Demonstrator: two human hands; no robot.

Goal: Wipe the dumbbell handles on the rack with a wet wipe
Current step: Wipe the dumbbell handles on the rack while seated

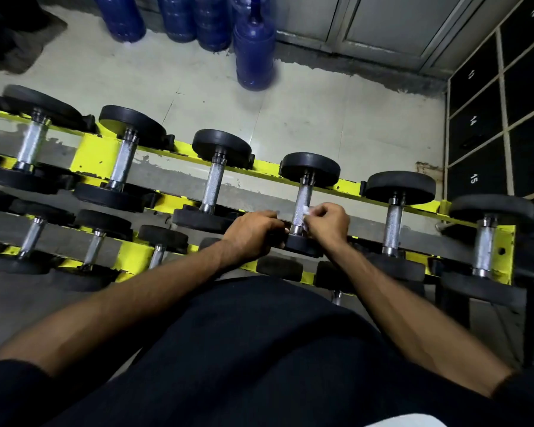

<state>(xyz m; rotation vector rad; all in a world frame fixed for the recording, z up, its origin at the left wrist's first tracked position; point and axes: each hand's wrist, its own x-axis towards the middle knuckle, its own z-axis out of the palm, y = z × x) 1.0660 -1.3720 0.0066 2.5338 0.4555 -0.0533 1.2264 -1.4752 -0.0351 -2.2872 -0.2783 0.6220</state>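
**A:** Where's the wipe now?

**B:** On a handle [301, 204] mid-rack [93, 152], upper tier. The right hand [329, 224] pinches the wipe [306, 211] against the steel's right side.

**A:** And the left hand [253, 232]?

**B:** It looks curled over that dumbbell's near head [302, 246], steadying it. I'd wrap the wipe right round, then twist while sliding end to end, so the knurling's underside gets cleaned too.

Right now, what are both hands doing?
Left hand: grips the near end of the dumbbell.
Right hand: pinches the wet wipe against its handle.
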